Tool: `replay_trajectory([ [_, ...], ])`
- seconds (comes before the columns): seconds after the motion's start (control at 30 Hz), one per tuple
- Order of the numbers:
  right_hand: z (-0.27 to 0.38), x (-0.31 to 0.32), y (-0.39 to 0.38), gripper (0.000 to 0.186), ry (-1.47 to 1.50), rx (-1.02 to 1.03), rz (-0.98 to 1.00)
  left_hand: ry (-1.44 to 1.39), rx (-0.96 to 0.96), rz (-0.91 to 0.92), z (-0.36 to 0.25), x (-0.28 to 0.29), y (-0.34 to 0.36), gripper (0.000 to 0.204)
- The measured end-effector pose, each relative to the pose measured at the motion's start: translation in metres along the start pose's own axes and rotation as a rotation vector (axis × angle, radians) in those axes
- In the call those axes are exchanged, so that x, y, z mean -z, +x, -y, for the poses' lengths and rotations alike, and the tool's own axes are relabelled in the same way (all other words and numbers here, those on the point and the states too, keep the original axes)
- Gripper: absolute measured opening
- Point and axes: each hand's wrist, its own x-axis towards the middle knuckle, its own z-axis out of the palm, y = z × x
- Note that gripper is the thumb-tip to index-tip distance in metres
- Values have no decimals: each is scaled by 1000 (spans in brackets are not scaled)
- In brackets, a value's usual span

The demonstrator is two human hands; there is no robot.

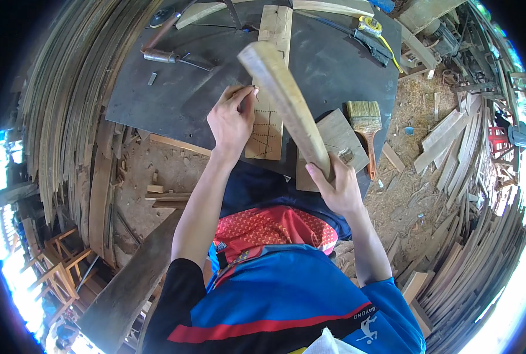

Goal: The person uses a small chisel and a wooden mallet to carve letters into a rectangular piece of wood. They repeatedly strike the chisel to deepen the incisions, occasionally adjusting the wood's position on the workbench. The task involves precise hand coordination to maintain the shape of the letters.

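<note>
A pale wooden board with dark dotted rows and pencil-like lines lies on the dark tabletop, running away from me. My left hand is closed in a pinch at the board's left edge. Something thin and dark shows at its fingertips, too small to name. My right hand grips the near end of a thick wooden stick. The stick slants up and to the left, its far end above the board and hiding part of it. Beneath the right hand lies a squarish wooden block.
A wide paintbrush lies to the right of the block. A yellow tape measure is at the far right, and a wooden-handled tool at the far left. Stacked planks stand on the left; more timber lies on the right.
</note>
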Motion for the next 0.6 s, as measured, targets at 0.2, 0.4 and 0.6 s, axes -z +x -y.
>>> replay_trajectory([
  [0.2,17,-2,-7,46,-282,-39,50,146,-117,18,15,1,-1,8],
  [0.4,23,9,-12,47,-185,-36,-100,50,-64,-32,6,-6,2,10],
  [0.6,10,10,-6,46,-159,-63,51,17,-55,-7,9,-3,-1,8],
])
